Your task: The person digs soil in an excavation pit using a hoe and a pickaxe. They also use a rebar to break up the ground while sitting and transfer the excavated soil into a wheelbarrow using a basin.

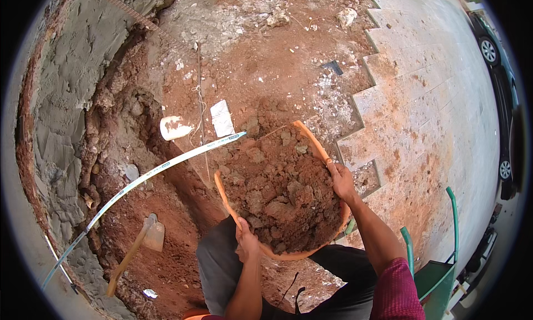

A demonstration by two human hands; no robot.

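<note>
Between my hands is an orange tub [312, 140] heaped with reddish-brown soil [288, 195] in clods. My left hand [247, 241] is closed around its near-left rim. On the right side, my right hand [341, 180] grips the rim with the thumb on top. Soil hides the far rim, so I cannot tell where the tub's load ends and the ground begins. Just beyond the left rim lies the tip of a long white pipe [161, 167]. Below my left arm's side rests a hoe [152, 235] with a wooden handle.
A trench [186, 184] runs on the left beside a wet-cement wall [69, 59]. Stepped grey paving [416, 120] borders the dirt on the right. Nearby are a green wheelbarrow [438, 284], a white container [176, 128], a white packet [222, 118] and parked cars [502, 109].
</note>
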